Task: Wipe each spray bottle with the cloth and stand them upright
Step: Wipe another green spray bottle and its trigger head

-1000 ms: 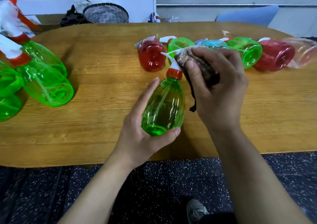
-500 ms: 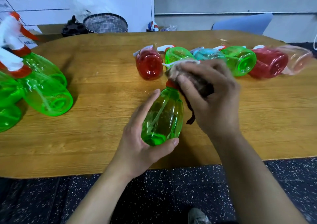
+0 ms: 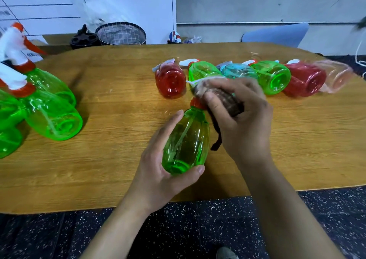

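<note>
— Why cradle the green spray bottle (image 3: 186,141) by its base above the bench (image 3: 118,159)?

— My left hand (image 3: 158,171) grips there, leaving the nozzle free; my right hand (image 3: 237,116) clamps the brown cloth (image 3: 223,98) around it.

A translucent green plastic spray bottle (image 3: 186,141) with an orange collar tilted above the wooden table's (image 3: 118,159) near edge, a crumpled brown cloth (image 3: 227,100) bunched over its white trigger head
</note>
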`<act>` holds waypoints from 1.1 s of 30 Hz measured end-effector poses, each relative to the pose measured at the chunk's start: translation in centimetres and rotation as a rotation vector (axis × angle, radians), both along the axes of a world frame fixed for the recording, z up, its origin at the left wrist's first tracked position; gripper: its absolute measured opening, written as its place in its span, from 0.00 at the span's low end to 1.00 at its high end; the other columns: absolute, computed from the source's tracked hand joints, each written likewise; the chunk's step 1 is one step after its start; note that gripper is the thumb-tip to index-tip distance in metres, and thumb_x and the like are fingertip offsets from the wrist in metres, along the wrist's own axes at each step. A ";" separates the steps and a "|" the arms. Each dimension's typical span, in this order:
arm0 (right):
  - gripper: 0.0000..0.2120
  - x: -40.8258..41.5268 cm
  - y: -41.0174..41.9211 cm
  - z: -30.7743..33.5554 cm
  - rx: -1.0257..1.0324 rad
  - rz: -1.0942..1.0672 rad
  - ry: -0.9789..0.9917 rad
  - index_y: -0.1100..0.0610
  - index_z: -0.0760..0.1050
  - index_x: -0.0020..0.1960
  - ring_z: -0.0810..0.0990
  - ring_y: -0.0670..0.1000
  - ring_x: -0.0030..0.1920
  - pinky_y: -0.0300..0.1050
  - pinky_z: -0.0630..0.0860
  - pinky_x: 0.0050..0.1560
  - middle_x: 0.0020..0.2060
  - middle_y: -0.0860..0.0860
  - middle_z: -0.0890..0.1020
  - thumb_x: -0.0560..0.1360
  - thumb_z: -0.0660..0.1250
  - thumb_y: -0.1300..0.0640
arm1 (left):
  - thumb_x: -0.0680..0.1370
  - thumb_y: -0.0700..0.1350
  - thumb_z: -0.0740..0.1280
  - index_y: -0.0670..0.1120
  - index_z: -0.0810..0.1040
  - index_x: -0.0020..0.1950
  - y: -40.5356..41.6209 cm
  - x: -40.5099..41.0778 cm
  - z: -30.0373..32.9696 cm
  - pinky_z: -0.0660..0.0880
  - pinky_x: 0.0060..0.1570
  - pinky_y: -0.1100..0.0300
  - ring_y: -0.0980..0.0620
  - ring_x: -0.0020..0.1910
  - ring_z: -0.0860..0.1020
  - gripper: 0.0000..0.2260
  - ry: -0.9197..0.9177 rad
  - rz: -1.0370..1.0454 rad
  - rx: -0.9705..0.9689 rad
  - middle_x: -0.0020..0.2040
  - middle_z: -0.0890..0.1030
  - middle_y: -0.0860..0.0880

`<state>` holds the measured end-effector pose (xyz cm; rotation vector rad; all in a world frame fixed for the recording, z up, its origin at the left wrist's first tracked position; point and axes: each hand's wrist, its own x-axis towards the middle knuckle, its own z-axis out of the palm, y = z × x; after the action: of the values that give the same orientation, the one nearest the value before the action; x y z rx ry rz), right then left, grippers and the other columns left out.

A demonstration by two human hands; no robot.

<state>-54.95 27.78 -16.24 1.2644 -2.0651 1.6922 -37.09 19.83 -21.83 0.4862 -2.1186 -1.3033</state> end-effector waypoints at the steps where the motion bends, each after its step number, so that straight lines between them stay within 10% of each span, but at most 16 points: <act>1: 0.11 -0.1 0.0 -0.2 -0.026 -0.071 -0.017 0.53 0.85 0.60 0.79 0.40 0.54 0.30 0.72 0.56 0.53 0.53 0.82 0.78 0.76 0.55 | 0.71 0.58 0.78 0.65 0.60 0.83 0.0 0.0 -0.1 0.69 0.77 0.40 0.56 0.82 0.65 0.45 -0.001 -0.003 -0.011 0.82 0.66 0.64; 8: 0.11 -0.5 0.1 -0.5 0.032 0.273 -0.051 0.55 0.85 0.58 0.82 0.48 0.55 0.41 0.77 0.58 0.52 0.53 0.84 0.76 0.78 0.59 | 0.70 0.56 0.80 0.66 0.62 0.82 -0.1 0.2 -0.1 0.74 0.74 0.42 0.54 0.79 0.71 0.44 0.030 0.008 0.084 0.80 0.69 0.61; 22: 0.10 -0.7 0.3 -0.7 -0.085 -0.204 -0.129 0.50 0.84 0.61 0.79 0.41 0.55 0.33 0.76 0.55 0.54 0.50 0.80 0.79 0.74 0.53 | 0.71 0.57 0.78 0.61 0.61 0.84 0.0 0.1 -0.5 0.70 0.76 0.39 0.53 0.81 0.67 0.44 -0.004 -0.002 -0.029 0.82 0.67 0.61; 28: 0.11 0.0 0.0 -0.4 -0.007 0.077 -0.023 0.55 0.85 0.60 0.80 0.44 0.54 0.33 0.74 0.56 0.52 0.54 0.82 0.78 0.77 0.56 | 0.71 0.58 0.79 0.64 0.61 0.83 0.0 0.1 -0.4 0.72 0.75 0.38 0.52 0.81 0.68 0.44 0.006 0.006 0.012 0.81 0.68 0.61; 33: 0.10 -1.0 0.3 -0.7 -0.010 -0.185 -0.083 0.50 0.84 0.60 0.78 0.38 0.53 0.31 0.74 0.53 0.54 0.51 0.80 0.79 0.74 0.54 | 0.70 0.58 0.79 0.65 0.61 0.83 -0.1 0.1 -0.4 0.72 0.75 0.39 0.54 0.81 0.68 0.45 0.004 0.000 0.024 0.81 0.67 0.63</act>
<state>-55.95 28.07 -16.90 0.9810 -2.1424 1.6951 -37.01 19.73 -22.20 0.4929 -2.1019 -1.3301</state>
